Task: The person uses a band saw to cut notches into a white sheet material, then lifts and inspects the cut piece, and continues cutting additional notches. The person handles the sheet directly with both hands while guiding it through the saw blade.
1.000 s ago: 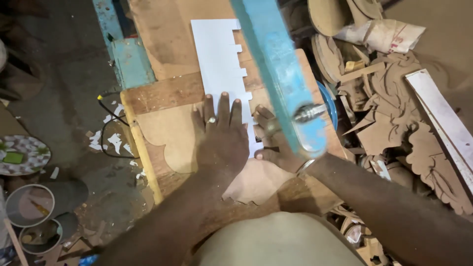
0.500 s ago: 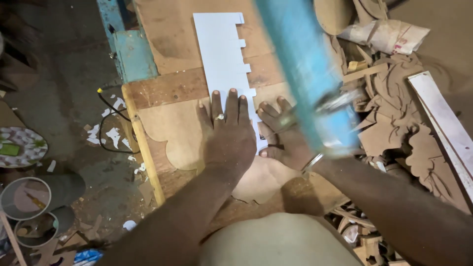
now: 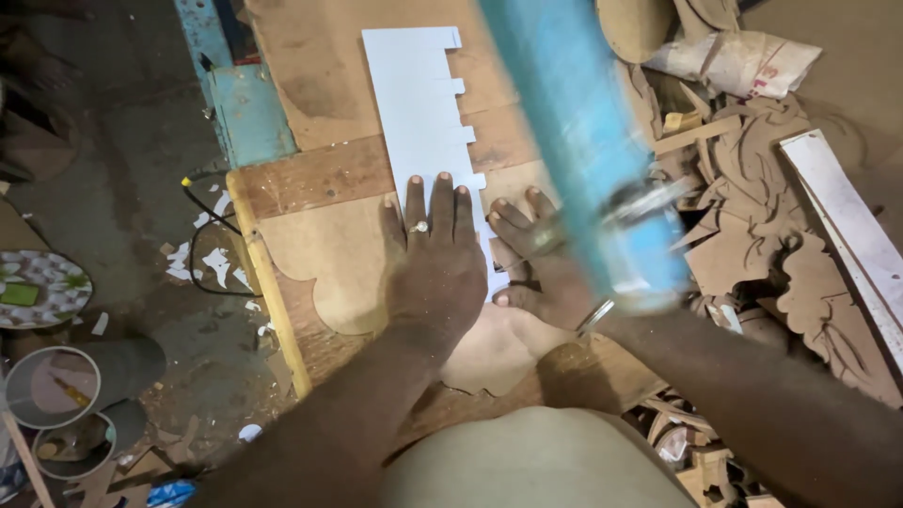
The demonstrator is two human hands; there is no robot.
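The left hand (image 3: 435,273) lay flat, fingers spread and extended, pressing a white notched template (image 3: 421,122) onto the wooden board (image 3: 310,245); it gripped nothing. The right hand (image 3: 538,268) rested just beside it on the template's lower edge, fingers loosely curled, partly hidden behind a blurred blue machine arm (image 3: 583,150). Cut wooden scroll pieces (image 3: 752,235) lay to the right

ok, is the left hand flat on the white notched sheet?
Yes, the left hand lies palm down with fingers spread on the white notched sheet atop the wooden workbench.
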